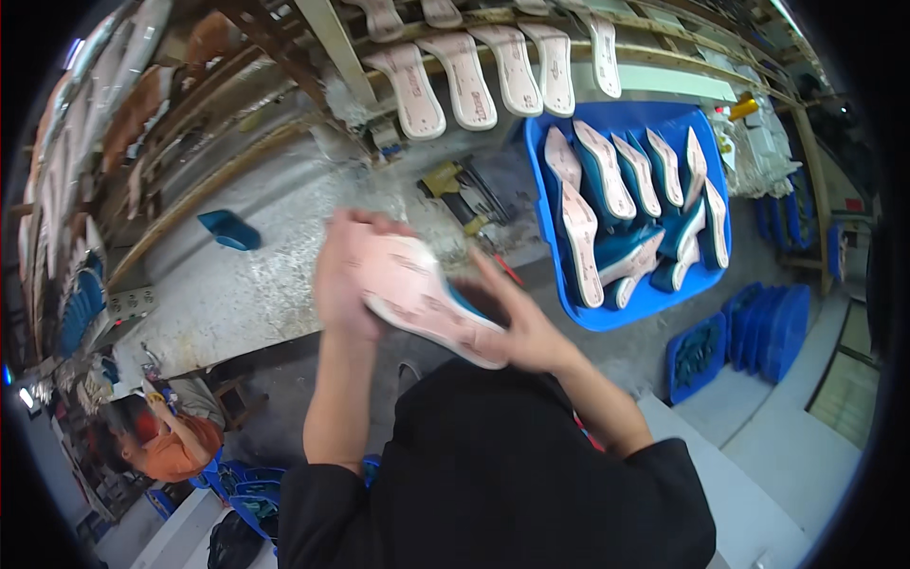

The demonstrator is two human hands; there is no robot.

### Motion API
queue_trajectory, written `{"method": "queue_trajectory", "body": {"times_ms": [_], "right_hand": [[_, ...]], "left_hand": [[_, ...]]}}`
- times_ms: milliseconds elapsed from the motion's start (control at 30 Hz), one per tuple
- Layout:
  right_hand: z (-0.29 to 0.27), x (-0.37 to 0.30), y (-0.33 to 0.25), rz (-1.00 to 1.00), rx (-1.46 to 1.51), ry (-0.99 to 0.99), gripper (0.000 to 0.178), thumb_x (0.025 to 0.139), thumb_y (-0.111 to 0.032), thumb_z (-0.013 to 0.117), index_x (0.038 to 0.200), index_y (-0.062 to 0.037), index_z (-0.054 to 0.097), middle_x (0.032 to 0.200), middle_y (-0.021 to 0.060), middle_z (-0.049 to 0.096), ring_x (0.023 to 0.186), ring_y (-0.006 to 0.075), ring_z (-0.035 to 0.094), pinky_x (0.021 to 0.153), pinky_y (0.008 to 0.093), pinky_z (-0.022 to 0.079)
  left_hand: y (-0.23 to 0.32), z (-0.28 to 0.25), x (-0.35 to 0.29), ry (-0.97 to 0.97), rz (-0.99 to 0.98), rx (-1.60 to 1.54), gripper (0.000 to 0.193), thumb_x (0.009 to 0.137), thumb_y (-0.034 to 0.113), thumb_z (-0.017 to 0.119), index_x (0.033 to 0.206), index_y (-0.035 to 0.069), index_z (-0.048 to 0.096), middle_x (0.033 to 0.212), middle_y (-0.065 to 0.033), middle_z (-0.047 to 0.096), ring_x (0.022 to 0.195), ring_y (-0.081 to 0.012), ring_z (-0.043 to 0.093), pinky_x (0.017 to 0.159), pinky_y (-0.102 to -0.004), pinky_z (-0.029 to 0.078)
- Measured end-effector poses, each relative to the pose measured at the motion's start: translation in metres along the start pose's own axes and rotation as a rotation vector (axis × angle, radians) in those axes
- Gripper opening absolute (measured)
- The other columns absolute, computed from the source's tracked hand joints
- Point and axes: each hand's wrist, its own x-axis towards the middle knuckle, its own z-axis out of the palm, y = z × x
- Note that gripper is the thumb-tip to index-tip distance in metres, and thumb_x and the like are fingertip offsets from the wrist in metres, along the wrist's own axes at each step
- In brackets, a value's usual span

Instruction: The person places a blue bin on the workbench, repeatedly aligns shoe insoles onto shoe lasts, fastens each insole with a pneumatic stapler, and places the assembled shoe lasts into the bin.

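Between my two hands is a shoe (408,275), sole side up, with a pink insole board and a strip of teal upper along its right edge. My left hand (343,284) wraps around the broad toe end, blurred by motion. At the narrow heel end, my right hand (538,332) grips with the thumb raised and fingers partly hidden beneath. A teal piece (229,230) lies on the worn bench (256,294) to the left. Beyond my hands, a stapler-like tool (455,194) in yellow and black rests on the bench.
A blue tray (559,275) with several similar shoes stands to the right. Pink insoles (471,81) line a wooden rack at the back. More blue trays (773,327) are stacked at the far right. A person in orange (175,450) works at the lower left.
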Motion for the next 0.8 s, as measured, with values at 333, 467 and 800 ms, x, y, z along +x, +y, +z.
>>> {"method": "queue_trajectory", "body": {"times_ms": [333,467,800], "right_hand": [[-0.059,0.254,0.225,0.461,-1.266,0.177,0.073,0.069,-0.043,0.081,0.122,0.0031,0.060,0.109,0.0264,0.071,0.106,0.0437,0.068,0.093,0.0471,0.055],[-0.053,0.250,0.214,0.456,-0.917,0.268,0.047,0.074,-0.032,0.078,0.105,0.0008,0.065,0.083,0.0136,0.070,0.075,0.0263,0.069,0.070,0.0404,0.056],[0.110,0.158,0.014,0.565,0.045,-0.283,0.026,0.085,-0.008,0.064,0.109,0.0016,0.068,0.077,0.0001,0.061,0.061,0.0070,0.052,0.056,0.0251,0.043]], "left_hand": [[0.077,-0.126,-0.001,0.099,0.066,-0.133,0.019,0.105,0.027,0.053,0.100,0.009,0.058,0.092,-0.0071,0.060,0.094,-0.0257,0.061,0.096,-0.0475,0.051],[0.096,-0.152,-0.010,0.077,0.080,-0.174,0.020,0.106,0.026,0.050,0.100,0.008,0.058,0.091,-0.0083,0.061,0.095,-0.0269,0.062,0.095,-0.0471,0.051],[0.093,-0.189,0.027,0.230,0.034,0.184,0.023,0.103,0.026,0.055,0.099,0.004,0.056,0.089,-0.0109,0.063,0.088,-0.0250,0.069,0.076,-0.0388,0.057]]}}
